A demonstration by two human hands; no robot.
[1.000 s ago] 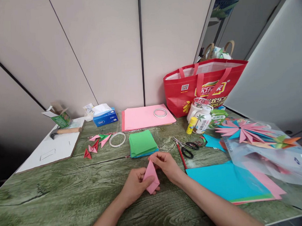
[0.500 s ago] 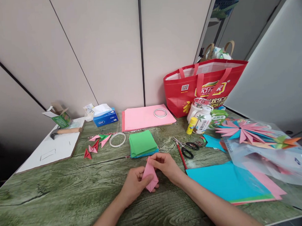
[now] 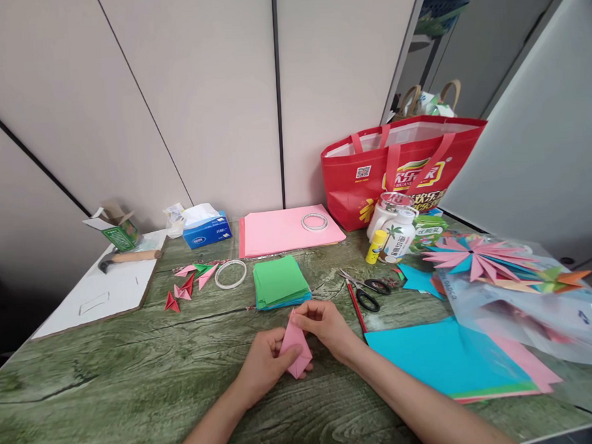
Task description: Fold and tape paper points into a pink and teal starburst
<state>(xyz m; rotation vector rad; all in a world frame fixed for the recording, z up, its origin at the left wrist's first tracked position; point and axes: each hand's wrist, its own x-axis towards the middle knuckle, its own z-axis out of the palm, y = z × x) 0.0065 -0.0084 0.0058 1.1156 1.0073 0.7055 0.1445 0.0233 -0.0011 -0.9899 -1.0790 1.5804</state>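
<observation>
A folded pink paper [image 3: 296, 347], kite-shaped with its narrow tip upward, is held between both hands above the table. My left hand [image 3: 267, 361] grips its lower left part, the thumb lying across the front and fingertips showing behind it. My right hand [image 3: 324, 324] pinches the top tip between thumb and forefinger. Just beyond the hands lies a stack of square papers [image 3: 281, 280], green on top and blue beneath. A red pencil [image 3: 356, 306] and open black-handled scissors [image 3: 364, 290] are right of the stack.
Blue sheets [image 3: 449, 356] lie at the right, by a plastic bag [image 3: 536, 323] and a pink-blue paper star [image 3: 474, 253]. A red bag [image 3: 348, 187], glue stick [image 3: 376, 246], pink sheets [image 3: 281, 230], tape roll [image 3: 230, 274], tissue box [image 3: 208, 232] and hammer [image 3: 131, 257] stand or lie farther back.
The folded pink paper and both hands have shifted very slightly to the right. Both hands keep the same hold on it.
</observation>
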